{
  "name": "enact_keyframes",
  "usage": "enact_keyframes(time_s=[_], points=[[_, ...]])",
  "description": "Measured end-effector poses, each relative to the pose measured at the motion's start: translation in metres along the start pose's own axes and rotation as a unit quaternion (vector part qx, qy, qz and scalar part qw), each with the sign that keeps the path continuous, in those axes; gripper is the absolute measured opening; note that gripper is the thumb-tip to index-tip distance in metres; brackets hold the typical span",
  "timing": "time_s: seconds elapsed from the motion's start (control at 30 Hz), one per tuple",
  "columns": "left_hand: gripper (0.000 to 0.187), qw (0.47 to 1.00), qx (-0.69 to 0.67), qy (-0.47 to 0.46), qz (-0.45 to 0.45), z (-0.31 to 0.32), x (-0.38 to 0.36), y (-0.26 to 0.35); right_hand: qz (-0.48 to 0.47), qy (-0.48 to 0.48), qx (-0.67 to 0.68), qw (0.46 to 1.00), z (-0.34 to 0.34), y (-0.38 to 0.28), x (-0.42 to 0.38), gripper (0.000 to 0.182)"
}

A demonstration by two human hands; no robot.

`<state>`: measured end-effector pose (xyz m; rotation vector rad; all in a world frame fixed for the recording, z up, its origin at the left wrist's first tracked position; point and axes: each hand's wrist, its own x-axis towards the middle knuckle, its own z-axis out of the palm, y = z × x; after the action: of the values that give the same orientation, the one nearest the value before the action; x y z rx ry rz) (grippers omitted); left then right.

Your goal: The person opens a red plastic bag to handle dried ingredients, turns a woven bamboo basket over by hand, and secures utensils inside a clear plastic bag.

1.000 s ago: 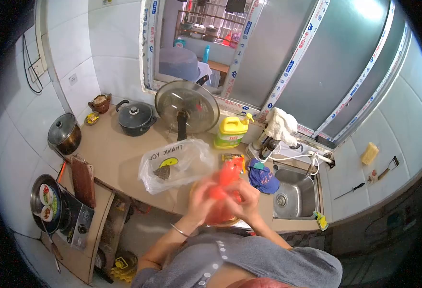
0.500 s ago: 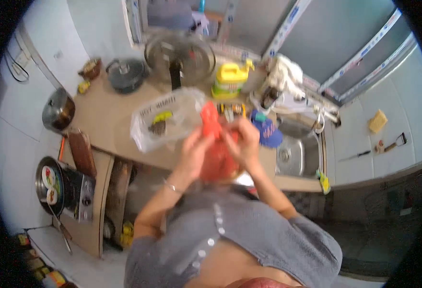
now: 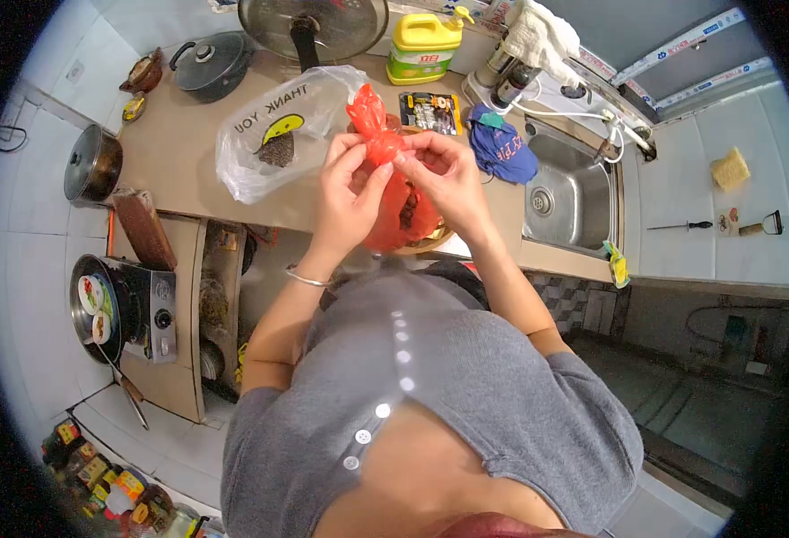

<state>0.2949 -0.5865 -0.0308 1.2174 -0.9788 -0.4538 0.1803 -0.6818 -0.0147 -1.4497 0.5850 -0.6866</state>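
Observation:
A red plastic bag (image 3: 398,215) with dark contents stands at the counter's front edge, gathered and knotted near its top. My left hand (image 3: 352,190) pinches the knot from the left, thumb and fingers closed on it. From the right, my right hand (image 3: 441,179) also has its thumb and fingertips closed on the knot. Behind and under the red bag shows part of a round wooden-rimmed item, mostly hidden. Left of my hands lies a translucent white bag (image 3: 242,152) with a smiley print and dark grains inside.
A yellow jug (image 3: 424,49), a black packet (image 3: 430,114) and a blue cloth (image 3: 502,152) are behind and right, beside the sink (image 3: 569,193). A lidded pot (image 3: 212,67) and a large glass lid (image 3: 341,27) stand at the back. A pan (image 3: 99,300) sits on the stove at left.
The view has tilted down, so the counter items appear higher. My hands have come closer together on the red bag's knot.

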Motion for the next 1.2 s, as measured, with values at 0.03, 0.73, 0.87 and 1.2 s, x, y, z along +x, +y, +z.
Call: enact_keyframes(time_s=[0.03, 0.73, 0.87, 1.2], points=[[0.017, 1.000, 0.000, -0.002, -0.002, -0.002, -0.002, -0.003, 0.002, 0.002, 0.001, 1.000, -0.001, 0.002, -0.001, 0.017], [0.032, 0.909, 0.364, -0.033, 0.202, 0.007, -0.002, 0.007, -0.444, 0.030, -0.281, 0.850, 0.008, -0.007, -0.002, 0.018], [0.033, 0.938, 0.291, -0.048, 0.180, 0.007, -0.001, 0.007, -0.491, 0.018, -0.271, 0.828, 0.004, -0.016, 0.007, 0.019], [0.016, 0.995, 0.099, -0.009, -0.023, -0.028, -0.020, 0.009, -0.363, -0.119, -0.285, 0.879, -0.009, -0.068, 0.023, 0.013]])
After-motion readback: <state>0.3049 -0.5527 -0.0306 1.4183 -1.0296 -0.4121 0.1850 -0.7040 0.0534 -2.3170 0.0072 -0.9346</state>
